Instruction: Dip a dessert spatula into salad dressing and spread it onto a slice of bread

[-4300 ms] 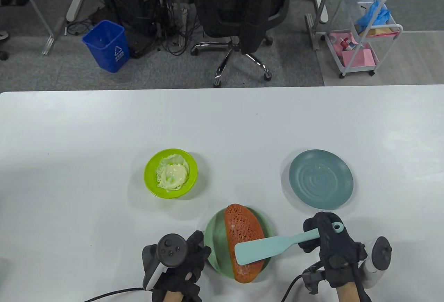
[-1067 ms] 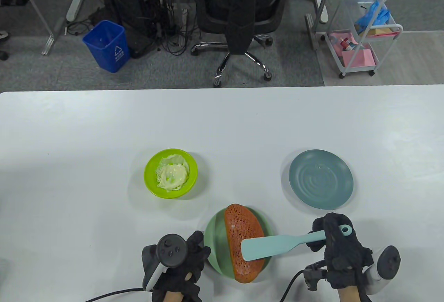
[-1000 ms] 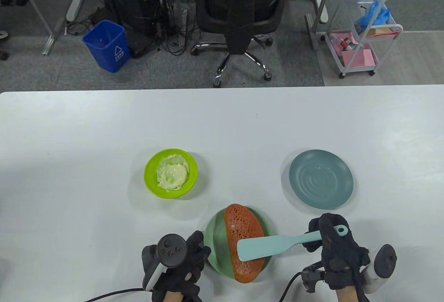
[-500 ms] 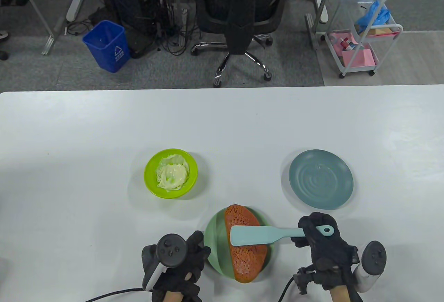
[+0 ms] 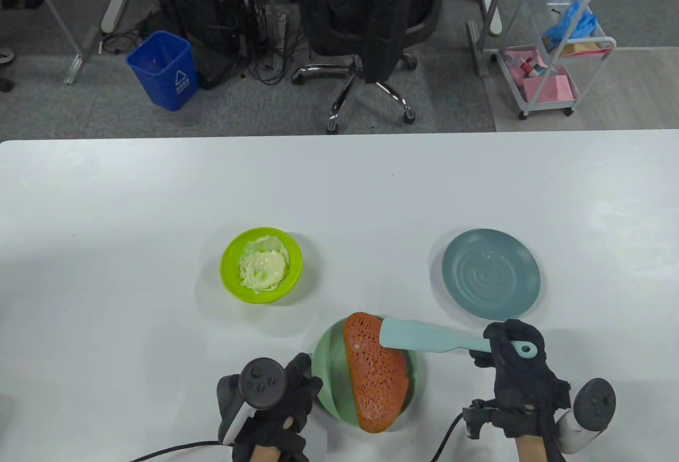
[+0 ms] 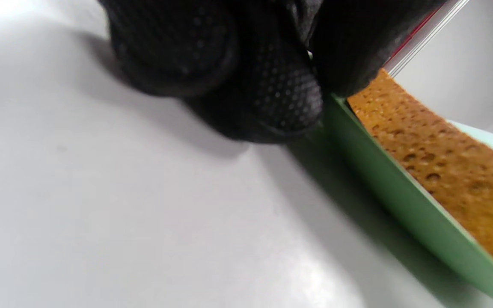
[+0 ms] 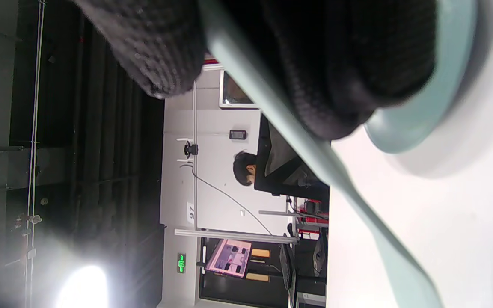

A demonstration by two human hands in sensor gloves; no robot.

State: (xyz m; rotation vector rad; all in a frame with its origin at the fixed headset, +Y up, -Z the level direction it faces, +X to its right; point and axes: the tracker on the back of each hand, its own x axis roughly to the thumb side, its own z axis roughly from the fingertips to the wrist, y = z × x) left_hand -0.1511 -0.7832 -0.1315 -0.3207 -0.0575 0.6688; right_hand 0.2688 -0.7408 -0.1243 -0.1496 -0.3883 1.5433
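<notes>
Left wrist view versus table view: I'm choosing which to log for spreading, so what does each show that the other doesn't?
Only the left wrist view shows the left hand's fingertips touching the green plate's rim. Only the table view shows the spatula in the right hand, the dressing bowl and the blue plate. Both show the bread slice.

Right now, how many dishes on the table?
3: lime bowl of dressing at centre-left, green plate under the bread slice at front centre, blue-grey plate on the right.
</notes>
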